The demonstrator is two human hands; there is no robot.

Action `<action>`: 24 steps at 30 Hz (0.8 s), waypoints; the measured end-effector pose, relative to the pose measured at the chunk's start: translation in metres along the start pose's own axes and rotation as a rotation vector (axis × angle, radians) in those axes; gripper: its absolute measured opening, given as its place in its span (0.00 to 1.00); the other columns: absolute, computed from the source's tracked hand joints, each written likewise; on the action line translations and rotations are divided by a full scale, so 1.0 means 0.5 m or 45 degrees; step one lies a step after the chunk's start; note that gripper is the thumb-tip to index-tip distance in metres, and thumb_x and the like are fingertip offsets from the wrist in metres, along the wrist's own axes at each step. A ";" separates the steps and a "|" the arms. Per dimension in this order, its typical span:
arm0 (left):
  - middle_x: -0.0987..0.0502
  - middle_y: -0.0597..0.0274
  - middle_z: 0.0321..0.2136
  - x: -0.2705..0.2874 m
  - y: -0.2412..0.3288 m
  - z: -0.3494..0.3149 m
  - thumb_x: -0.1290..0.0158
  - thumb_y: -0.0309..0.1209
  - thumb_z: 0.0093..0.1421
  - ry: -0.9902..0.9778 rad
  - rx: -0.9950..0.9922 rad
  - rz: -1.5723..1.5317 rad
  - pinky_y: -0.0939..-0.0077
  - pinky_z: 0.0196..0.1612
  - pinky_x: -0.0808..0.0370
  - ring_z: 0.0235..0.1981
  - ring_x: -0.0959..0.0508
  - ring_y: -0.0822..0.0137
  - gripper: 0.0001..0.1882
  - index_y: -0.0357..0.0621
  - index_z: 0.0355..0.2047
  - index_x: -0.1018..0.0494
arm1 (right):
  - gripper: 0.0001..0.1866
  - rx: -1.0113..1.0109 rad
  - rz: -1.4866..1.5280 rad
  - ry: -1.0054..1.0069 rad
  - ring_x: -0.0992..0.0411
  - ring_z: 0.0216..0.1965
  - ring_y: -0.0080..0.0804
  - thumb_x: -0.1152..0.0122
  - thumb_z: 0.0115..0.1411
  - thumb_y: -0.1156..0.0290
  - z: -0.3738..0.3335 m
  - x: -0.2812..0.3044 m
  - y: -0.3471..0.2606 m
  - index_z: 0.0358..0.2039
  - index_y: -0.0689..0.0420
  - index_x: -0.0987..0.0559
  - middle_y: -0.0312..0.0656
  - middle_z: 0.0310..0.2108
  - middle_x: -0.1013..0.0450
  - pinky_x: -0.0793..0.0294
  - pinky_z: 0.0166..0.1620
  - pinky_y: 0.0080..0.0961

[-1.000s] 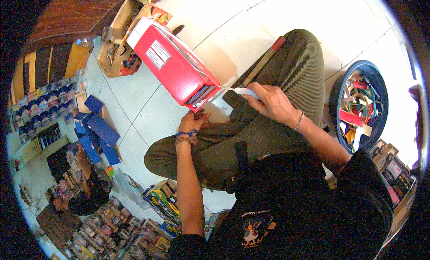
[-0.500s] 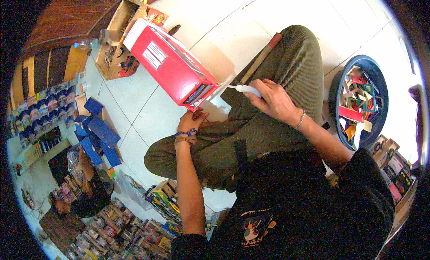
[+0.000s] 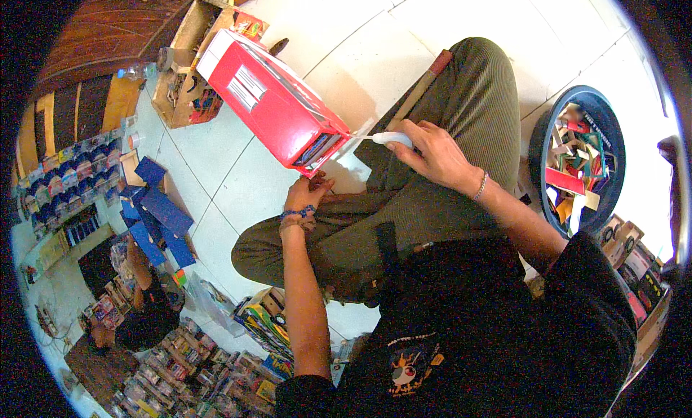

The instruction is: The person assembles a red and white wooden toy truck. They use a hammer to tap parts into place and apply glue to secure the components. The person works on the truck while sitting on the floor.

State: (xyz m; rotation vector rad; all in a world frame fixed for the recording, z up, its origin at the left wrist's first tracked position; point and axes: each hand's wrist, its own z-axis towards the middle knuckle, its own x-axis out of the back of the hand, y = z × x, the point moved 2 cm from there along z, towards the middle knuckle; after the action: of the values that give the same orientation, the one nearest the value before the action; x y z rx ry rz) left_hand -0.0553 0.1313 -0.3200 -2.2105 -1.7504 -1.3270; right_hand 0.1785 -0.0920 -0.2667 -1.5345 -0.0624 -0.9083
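Note:
A long red box-shaped body point(image 3: 270, 104) with a white striped panel lies at a slant on the tiled floor, its dark-fronted near end toward me. At the lower corner of that end, my left hand point(image 3: 306, 193) grips the edge with closed fingers. My right hand point(image 3: 436, 155) is wrapped round the white handle of a thin-tipped tool point(image 3: 389, 138). Its pale, slender tip points left and reaches the right corner of the red body's near end; whether it touches cannot be told. The exact kind of tool is unclear.
A round dark tub point(image 3: 613, 155) of coloured scraps stands at the right. Open wooden boxes point(image 3: 180, 104) with tools sit beyond the red body. Blue panels point(image 3: 162, 209) lie at left, near another person point(image 3: 148, 313) among packed small items. A wooden-handled tool point(image 3: 418, 94) rests by my knee.
My right hand has shifted slightly left with the white-handled tool, bringing its tip closer to the red body's corner. My left hand keeps its hold, nearly still.

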 end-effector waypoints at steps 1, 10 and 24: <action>0.18 0.52 0.38 0.001 0.002 -0.001 0.38 0.44 0.56 -0.010 0.038 -0.029 0.66 0.47 0.23 0.41 0.18 0.57 0.23 0.39 0.44 0.23 | 0.14 0.005 -0.017 0.000 0.27 0.29 0.54 0.41 0.62 0.60 -0.001 0.001 0.000 0.38 0.57 0.28 0.51 0.23 0.28 0.27 0.34 0.48; 0.19 0.51 0.38 0.004 0.013 -0.008 0.38 0.42 0.57 -0.050 0.085 -0.159 0.68 0.43 0.21 0.39 0.18 0.60 0.23 0.38 0.46 0.24 | 0.12 -0.114 0.087 -0.007 0.26 0.31 0.54 0.41 0.63 0.64 -0.012 0.013 0.005 0.36 0.59 0.29 0.52 0.26 0.28 0.27 0.34 0.45; 0.19 0.53 0.40 -0.007 -0.029 0.011 0.40 0.47 0.58 -0.024 -0.011 -0.042 0.66 0.46 0.23 0.38 0.18 0.60 0.26 0.36 0.46 0.24 | 0.13 -0.043 0.080 -0.058 0.26 0.28 0.55 0.40 0.61 0.63 -0.003 0.004 0.012 0.38 0.59 0.30 0.53 0.23 0.28 0.27 0.32 0.47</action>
State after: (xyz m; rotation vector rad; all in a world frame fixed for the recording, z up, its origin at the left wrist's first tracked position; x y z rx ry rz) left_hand -0.0640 0.1366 -0.3322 -2.2157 -1.7988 -1.3267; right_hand 0.1822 -0.0956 -0.2708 -1.5802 -0.0310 -0.8285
